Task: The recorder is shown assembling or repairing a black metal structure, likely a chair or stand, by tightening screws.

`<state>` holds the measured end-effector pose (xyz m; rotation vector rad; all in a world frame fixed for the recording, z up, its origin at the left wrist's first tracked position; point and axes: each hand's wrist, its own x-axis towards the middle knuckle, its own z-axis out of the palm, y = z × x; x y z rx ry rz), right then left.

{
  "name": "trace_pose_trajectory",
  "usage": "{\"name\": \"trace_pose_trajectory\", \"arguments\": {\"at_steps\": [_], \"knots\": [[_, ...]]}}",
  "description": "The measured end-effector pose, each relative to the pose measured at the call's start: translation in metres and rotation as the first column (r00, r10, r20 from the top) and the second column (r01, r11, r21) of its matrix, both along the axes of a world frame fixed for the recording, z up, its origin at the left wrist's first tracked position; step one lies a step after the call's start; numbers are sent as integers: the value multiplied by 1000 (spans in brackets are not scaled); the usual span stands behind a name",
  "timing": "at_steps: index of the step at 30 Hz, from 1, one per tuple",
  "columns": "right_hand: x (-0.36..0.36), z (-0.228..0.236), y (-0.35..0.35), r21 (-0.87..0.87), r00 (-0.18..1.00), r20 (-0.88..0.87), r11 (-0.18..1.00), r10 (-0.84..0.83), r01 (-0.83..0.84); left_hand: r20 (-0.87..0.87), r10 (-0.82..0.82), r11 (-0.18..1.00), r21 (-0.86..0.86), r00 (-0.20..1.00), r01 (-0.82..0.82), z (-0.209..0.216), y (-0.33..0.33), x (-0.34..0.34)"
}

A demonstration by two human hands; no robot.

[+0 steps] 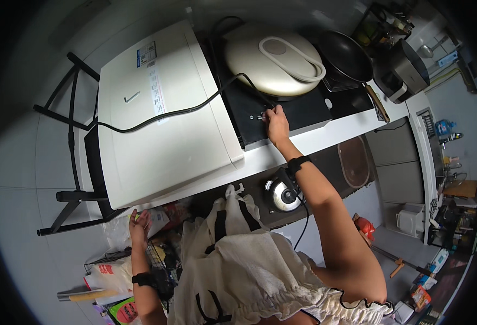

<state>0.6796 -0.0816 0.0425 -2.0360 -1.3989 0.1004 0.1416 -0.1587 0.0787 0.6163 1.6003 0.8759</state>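
Observation:
My right hand (277, 123) reaches to the black panel in front of the round gold-coloured cooker. Its fingers are pinched together beside several small metal screws (259, 117); what they hold, if anything, is hidden. The end of a black cable (181, 111) comes down close to these fingers, after crossing a large white box-shaped appliance (168, 146). On that appliance lies a small L-shaped hex key (132, 97). My left hand (140, 223) hangs by the appliance's lower front edge, fingers apart and holding nothing.
Black metal frame legs (73, 124) stick out left of the appliance. Behind the screws sits the closed gold-coloured cooker (265, 59), with a frying pan (347, 57) and a grey pot-like appliance (403, 70) further right. A silver-lidded pot (284, 196) stands below the white counter edge.

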Motion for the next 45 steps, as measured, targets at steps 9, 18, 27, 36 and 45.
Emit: {"name": "trace_pose_trajectory", "arguments": {"at_steps": [9,18,27,36,45], "knots": [[-3,11,3,215,987,17,963,163,-162,86,111,993,-46,990,-108,-13,-22,2],[-21,0,26,89,881,372,933,293,-348,135,100,995,-19,986,-99,8,-31,20],[-10,12,21,83,891,337,933,305,-350,167,93,995,11,981,-96,17,-33,19],[-2,170,-50,592,984,-121,805,129,-33,377,-363,932,174,852,320,86,-26,-3],[-328,246,-68,212,302,299,246,905,-946,710,-529,832,327,465,447,117,7,-50]]}}
